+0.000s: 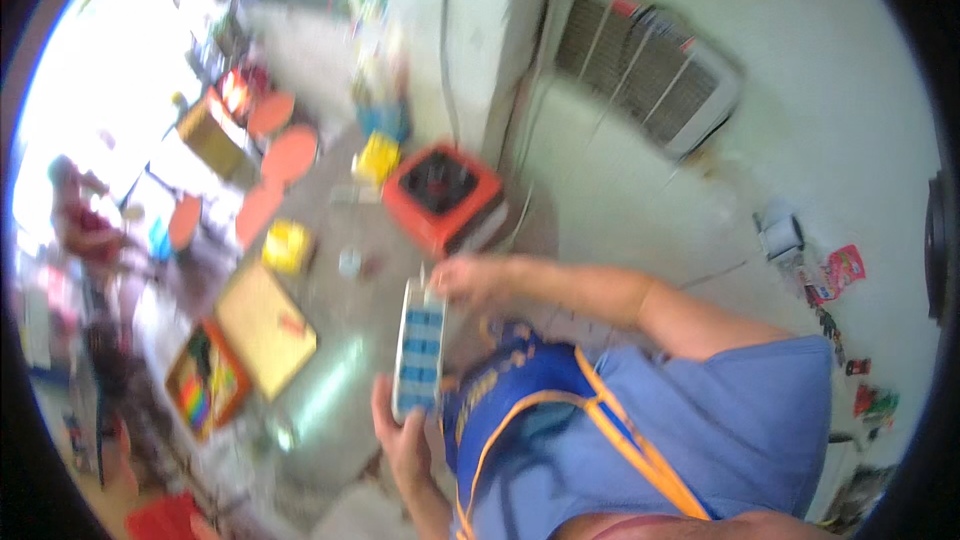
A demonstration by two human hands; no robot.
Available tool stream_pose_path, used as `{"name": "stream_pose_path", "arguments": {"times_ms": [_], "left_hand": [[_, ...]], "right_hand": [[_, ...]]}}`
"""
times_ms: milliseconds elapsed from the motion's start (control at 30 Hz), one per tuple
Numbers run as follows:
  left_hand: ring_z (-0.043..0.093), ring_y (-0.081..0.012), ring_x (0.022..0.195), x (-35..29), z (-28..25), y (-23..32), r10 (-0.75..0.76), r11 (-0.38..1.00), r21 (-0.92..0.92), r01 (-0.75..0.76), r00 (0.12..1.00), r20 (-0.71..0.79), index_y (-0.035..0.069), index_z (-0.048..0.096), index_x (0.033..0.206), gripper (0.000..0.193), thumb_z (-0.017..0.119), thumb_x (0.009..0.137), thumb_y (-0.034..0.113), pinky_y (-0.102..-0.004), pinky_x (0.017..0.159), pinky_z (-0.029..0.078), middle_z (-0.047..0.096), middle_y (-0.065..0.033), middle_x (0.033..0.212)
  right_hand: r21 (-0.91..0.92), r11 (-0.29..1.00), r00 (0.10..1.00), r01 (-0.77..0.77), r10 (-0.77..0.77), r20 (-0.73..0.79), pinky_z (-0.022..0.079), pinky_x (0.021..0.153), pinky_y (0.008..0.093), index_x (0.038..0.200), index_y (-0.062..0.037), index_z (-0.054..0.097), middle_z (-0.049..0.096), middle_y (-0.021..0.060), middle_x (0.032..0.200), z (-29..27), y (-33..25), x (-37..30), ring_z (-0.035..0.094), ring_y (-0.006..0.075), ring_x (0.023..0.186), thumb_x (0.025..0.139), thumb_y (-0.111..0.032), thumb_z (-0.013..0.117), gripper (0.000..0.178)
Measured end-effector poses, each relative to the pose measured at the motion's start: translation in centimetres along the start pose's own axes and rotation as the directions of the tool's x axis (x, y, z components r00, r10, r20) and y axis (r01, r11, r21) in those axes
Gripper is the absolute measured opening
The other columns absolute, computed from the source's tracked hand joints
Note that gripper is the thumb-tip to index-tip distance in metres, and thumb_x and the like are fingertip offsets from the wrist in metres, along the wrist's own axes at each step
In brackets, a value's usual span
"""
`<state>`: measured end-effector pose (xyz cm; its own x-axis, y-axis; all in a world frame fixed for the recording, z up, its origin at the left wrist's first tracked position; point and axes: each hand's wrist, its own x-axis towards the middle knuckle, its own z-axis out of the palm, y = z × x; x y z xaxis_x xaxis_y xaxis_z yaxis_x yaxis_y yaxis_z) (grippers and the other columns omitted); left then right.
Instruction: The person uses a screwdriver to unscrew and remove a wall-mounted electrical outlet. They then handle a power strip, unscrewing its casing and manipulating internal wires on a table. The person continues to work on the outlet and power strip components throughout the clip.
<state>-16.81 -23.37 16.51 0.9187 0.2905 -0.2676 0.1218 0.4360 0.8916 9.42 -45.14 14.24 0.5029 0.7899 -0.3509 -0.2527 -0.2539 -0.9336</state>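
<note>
Both hands are on a long white strip with blue squares (422,345), which I hold lengthwise in front of my apron, above the grey table. Blur leaves its exact kind unclear. My left hand (403,440) grips its lower end, thumb on the near side. At the upper end, my right hand (468,281) has its fingers closed around the corner, where a small pale tip sticks out; whether they also pinch something small cannot be made out. A blue apron (515,380) with orange straps covers my front, close beside the strip.
A red box-shaped appliance with black top (440,190) stands on the grey table (345,340). Nearby are yellow packets (287,246), a pale board (266,330) and an orange-rimmed tray (207,380) of colourful items. Red round stools (290,155) and another person (85,215) appear at left.
</note>
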Motion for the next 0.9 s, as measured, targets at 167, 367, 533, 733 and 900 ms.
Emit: {"name": "stream_pose_path", "arguments": {"times_ms": [167,367,533,733,900], "left_hand": [[0.065,-0.0306,0.119,2.8,1.4,0.5,-0.058,0.925,-0.327,0.193,0.922,0.382,0.0,0.042,0.151,0.073,0.068,0.097,0.041,-0.0403,0.099,0.055,0.06,-0.0159,0.138],[0.068,-0.0389,0.11,4.7,3.9,1.2,-0.139,0.846,-0.401,0.352,0.871,0.471,0.008,0.041,0.152,0.064,0.059,0.102,0.045,-0.0527,0.079,0.063,0.065,-0.0178,0.127],[0.064,-0.0401,0.116,4.7,4.0,1.0,-0.133,0.845,-0.405,0.348,0.872,0.472,0.009,0.033,0.157,0.075,0.061,0.1,0.049,-0.0521,0.083,0.06,0.059,-0.0149,0.137],[0.065,-0.0361,0.113,4.5,4.7,2.2,-0.096,0.896,-0.357,0.265,0.899,0.426,0.014,0.037,0.154,0.078,0.058,0.097,0.062,-0.0506,0.076,0.061,0.06,-0.0118,0.133],[0.063,-0.0358,0.117,4.3,5.5,1.9,-0.098,0.918,-0.334,0.215,0.937,0.334,0.013,0.035,0.156,0.083,0.055,0.096,0.067,-0.0527,0.078,0.061,0.058,-0.0117,0.136]], "right_hand": [[-0.037,0.989,0.987,-0.147,0.148,0.056,0.045,0.061,0.0225,0.118,-0.0099,0.07,0.062,-0.0045,0.088,0.9,-5.3,-2.0,0.058,0.006,0.076,0.097,-0.047,0.07,0.042],[-0.181,0.983,0.999,-0.016,0.006,-0.052,0.047,0.054,0.0234,0.118,-0.0048,0.07,0.07,0.0042,0.096,-0.8,-9.9,-4.2,0.066,0.0103,0.073,0.101,-0.035,0.067,0.035],[-0.338,0.874,0.816,0.348,-0.46,-0.349,0.057,0.061,0.03,0.115,-0.0028,0.067,0.071,0.0062,0.097,-10.6,-16.9,-8.1,0.068,0.0139,0.069,0.101,-0.02,0.066,0.022],[-0.785,0.582,0.019,0.212,-0.806,-0.592,0.055,0.071,0.0317,0.123,0.0017,0.063,0.069,0.0062,0.089,-26.4,-31.4,-16.4,0.068,0.0144,0.075,0.097,-0.023,0.069,0.036],[-0.9,0.396,-0.166,-0.182,-0.914,-0.369,0.05,0.065,0.0298,0.125,0.0016,0.065,0.07,0.0064,0.081,-33.0,-37.7,-17.5,0.064,0.0141,0.07,0.095,-0.034,0.07,0.047]]}}
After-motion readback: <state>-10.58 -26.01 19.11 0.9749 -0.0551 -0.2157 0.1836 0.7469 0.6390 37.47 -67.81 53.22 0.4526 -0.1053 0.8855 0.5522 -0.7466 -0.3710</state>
